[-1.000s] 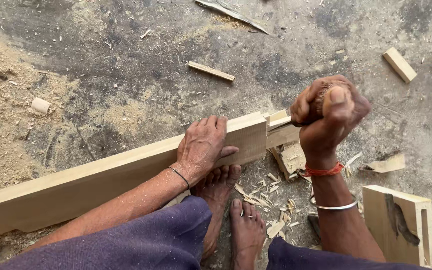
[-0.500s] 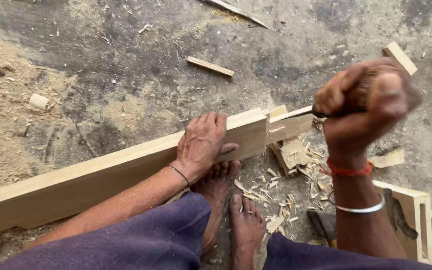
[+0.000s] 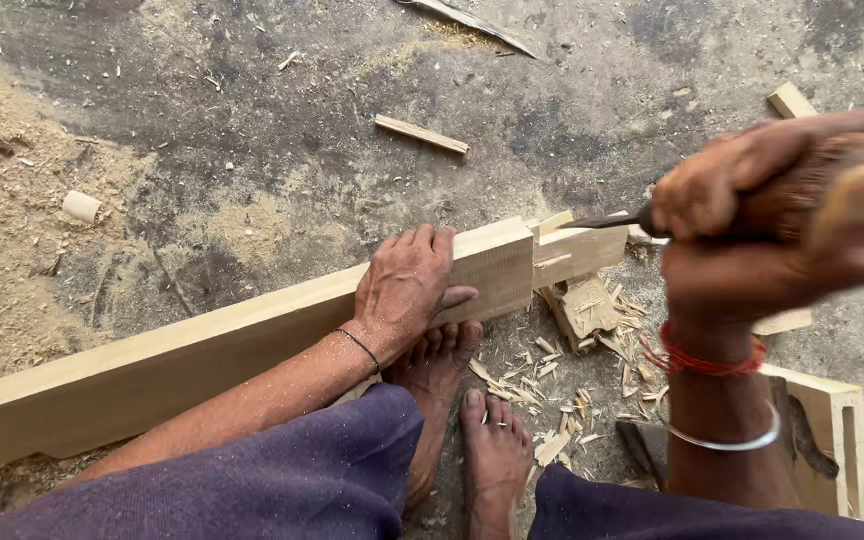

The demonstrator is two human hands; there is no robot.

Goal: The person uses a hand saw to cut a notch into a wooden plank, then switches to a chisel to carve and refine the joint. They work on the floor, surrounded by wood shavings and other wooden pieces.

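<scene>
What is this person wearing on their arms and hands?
Both forearms are bare, with no sleeves or gloves. The left hand has a thin dark band at the wrist. The right hand has a red thread bracelet at the wrist and a slim silver bangle lower down. Fine sawdust specks cling to the left forearm.

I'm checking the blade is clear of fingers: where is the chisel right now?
In the head view, the chisel is at right, gripped by the right hand, its blade over the notched end of the plank, beyond the left hand.

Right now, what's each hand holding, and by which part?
Right hand grips a chisel by its wooden handle, fist closed. Left hand lies flat on the plank, near its notched end, pressing rather than gripping.
</scene>
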